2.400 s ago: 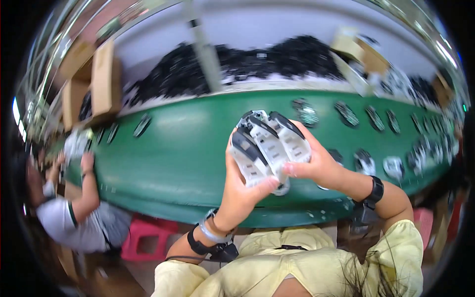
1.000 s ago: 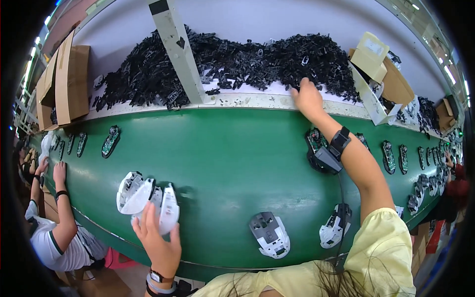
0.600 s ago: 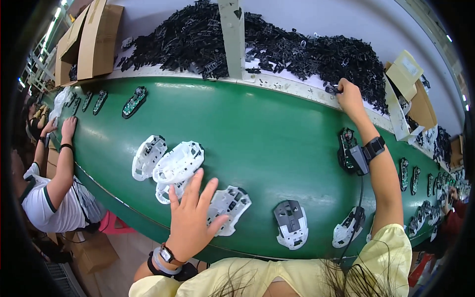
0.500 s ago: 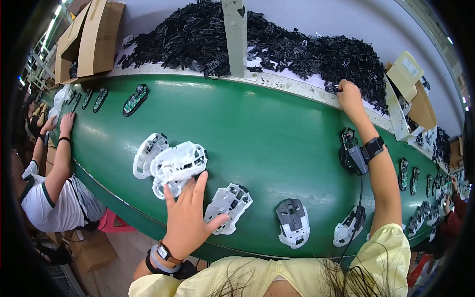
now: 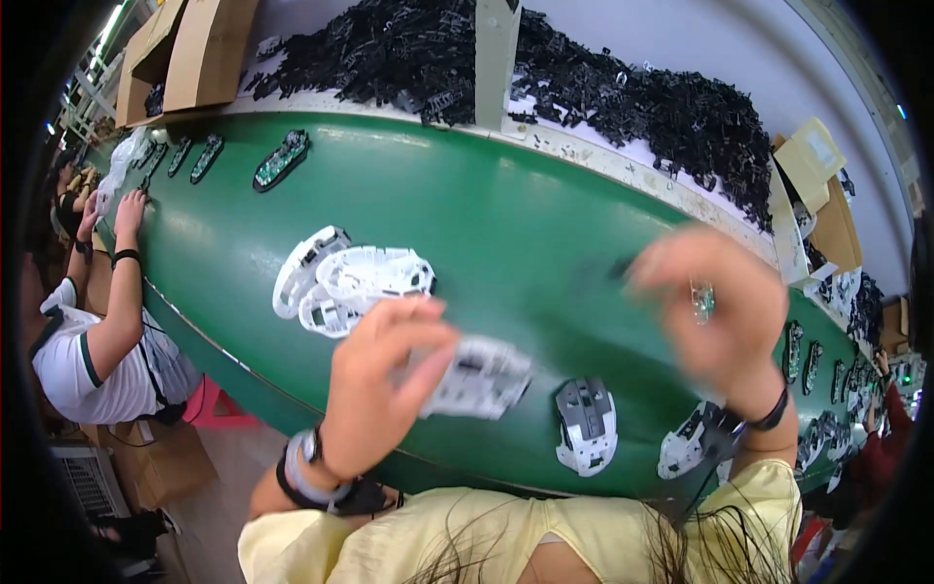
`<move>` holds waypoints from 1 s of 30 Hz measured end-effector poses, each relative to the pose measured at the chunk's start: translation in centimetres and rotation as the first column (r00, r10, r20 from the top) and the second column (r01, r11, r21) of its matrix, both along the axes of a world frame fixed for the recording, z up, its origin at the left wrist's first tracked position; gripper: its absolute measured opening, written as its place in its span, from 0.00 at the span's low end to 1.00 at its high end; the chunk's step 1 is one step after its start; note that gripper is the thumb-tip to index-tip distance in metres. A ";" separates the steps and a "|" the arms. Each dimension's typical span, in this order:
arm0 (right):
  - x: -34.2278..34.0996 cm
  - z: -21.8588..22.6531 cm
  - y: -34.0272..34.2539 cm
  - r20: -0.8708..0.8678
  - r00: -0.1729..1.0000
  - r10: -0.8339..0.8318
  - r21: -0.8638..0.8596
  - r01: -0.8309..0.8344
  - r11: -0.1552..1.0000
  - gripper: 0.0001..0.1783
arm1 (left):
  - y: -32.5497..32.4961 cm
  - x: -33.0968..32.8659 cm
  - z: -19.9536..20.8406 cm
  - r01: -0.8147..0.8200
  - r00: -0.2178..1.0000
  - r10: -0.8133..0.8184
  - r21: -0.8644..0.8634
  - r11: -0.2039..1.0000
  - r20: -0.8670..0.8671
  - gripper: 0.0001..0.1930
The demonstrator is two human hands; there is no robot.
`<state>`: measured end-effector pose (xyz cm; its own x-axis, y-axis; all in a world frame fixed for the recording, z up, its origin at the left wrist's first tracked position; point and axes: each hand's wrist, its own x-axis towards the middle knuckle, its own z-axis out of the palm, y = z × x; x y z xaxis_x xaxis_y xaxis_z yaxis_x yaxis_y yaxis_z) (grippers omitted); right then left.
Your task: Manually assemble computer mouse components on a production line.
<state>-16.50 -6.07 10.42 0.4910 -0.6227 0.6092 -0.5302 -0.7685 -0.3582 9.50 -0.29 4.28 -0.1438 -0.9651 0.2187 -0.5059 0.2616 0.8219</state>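
My left hand [image 5: 384, 384] has its fingers curled and thumb bent at the left edge of a white mouse shell [image 5: 482, 380], blurred by motion and seemingly in its grip. Just beyond lie more white mouse shells [image 5: 375, 277], overlapping each other. My right hand [image 5: 715, 307], badly smeared, is over the right part of the bench with fingers bent together. A small black plastic part [image 5: 620, 268] shows at its fingertips. Through the gap in this hand appears a green circuit board [image 5: 702, 302]; the rest of it is hidden.
A grey-and-white mouse [image 5: 587, 428] and another white shell [image 5: 684, 443] lie near the front edge. Black circuit-board bases [image 5: 282, 161] stand along the green bench [image 5: 486, 214]. Behind is a heap of black parts [image 5: 671, 127] beside cartons [image 5: 209, 54]. A co-worker [image 5: 92, 331] works at left.
My right hand has come back from the black heap toward me with a small black part. My left hand has moved from the overlapping shells to the single white shell.
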 end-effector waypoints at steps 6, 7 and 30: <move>3.2 -3.6 2.5 -0.121 0.982 0.146 0.040 -0.142 0.989 0.15 | -3.4 -3.2 -1.0 0.366 0.502 0.211 0.427 0.827 -0.839 0.15; 3.3 -3.8 2.4 -0.158 0.983 0.097 0.049 -0.090 0.995 0.16 | -3.0 -3.5 -0.8 0.464 0.382 0.305 0.467 0.752 -0.872 0.19; 4.0 -5.4 1.6 -0.387 0.922 0.006 -0.106 -0.051 0.993 0.20 | -1.7 -4.9 -2.3 0.212 0.627 0.221 0.437 0.874 -0.747 0.22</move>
<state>-12.54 -4.48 5.02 0.7185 -0.5436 0.4339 -0.5869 -0.8086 -0.0411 4.60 -2.03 1.95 -0.1304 -0.9702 -0.2045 0.3545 -0.2382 0.9042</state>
